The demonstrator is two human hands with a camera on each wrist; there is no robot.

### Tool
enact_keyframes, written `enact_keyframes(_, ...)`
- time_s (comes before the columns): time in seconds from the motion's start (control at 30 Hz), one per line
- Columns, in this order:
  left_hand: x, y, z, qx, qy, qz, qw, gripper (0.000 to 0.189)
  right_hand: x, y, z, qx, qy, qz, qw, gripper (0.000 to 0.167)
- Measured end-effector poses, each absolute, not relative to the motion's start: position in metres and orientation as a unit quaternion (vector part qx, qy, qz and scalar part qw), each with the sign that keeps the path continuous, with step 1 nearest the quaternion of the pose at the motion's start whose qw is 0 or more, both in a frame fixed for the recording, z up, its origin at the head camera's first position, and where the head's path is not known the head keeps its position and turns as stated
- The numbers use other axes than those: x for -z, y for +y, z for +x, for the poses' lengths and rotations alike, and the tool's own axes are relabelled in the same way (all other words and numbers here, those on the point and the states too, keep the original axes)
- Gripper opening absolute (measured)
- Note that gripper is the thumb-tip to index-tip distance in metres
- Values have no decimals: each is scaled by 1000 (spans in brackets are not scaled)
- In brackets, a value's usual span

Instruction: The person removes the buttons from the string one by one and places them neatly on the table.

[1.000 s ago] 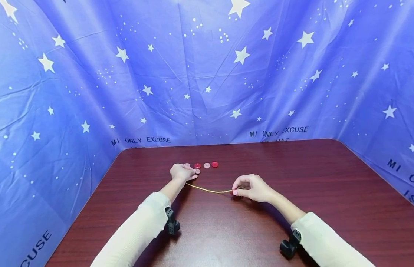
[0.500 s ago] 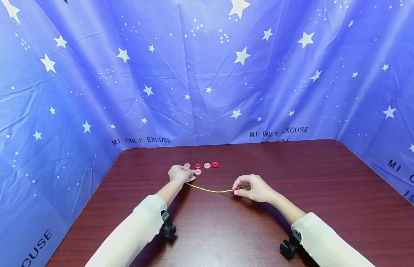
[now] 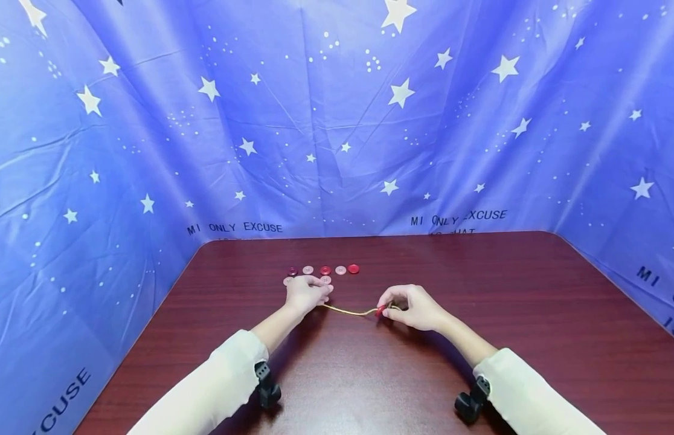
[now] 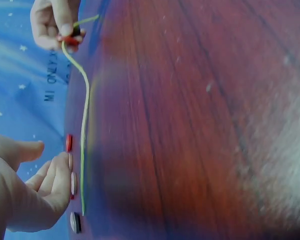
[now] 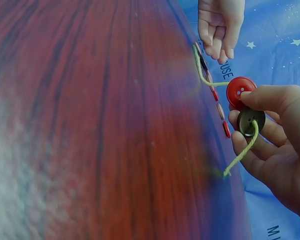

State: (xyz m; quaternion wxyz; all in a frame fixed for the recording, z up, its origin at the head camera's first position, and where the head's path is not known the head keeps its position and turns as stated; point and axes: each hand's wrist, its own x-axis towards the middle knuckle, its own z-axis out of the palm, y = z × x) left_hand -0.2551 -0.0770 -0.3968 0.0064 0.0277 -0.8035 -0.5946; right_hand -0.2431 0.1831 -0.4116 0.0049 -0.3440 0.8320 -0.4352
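Note:
In the head view my right hand [image 3: 415, 308] pinches a red button [image 5: 238, 86] between thumb and fingers. A dark olive button [image 5: 244, 122] sits beside it in the same fingers, with a yellow cord [image 3: 348, 313] through it and a short tail hanging down. From the red button the cord runs left across the table and passes under my left hand [image 3: 307, 294]. That hand hovers low over the buttons with its thumb apart from its loosely bent fingers, nothing between them. Its fingertips are right at a pink button [image 3: 326, 280]; another pink button [image 3: 287, 281] lies left of it.
Behind the left hand a row lies flat: a dark red button [image 3: 292, 271], pink and red ones, ending with a red button [image 3: 354, 269]. The brown wooden table [image 3: 478, 272] meets a blue starry curtain [image 3: 337, 121] at its back and sides.
My left hand has shifted right over the near buttons, uncovering the dark red and pink buttons at the left. The cord has slackened a little. The right hand holds its place.

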Motion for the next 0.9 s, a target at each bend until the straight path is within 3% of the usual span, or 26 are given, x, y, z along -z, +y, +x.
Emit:
enact_keyframes(0.27,401,-65,-245,482,-875,-40,-9,19,415,181,-244,430,829,-358,-12,12)
enact_keyframes(0.43,402,-53,-240,474,-873,-99,-61,24,414,179,-243,442,825,-351,-10,19)
enact_keyframes(0.67,401,-37,-233,496,-854,-107,-116,27,410,176,-242,437,836,-331,-27,21)
enact_keyframes(0.9,401,-27,-229,496,-854,-93,-129,30,409,172,-242,444,837,-318,-44,18)
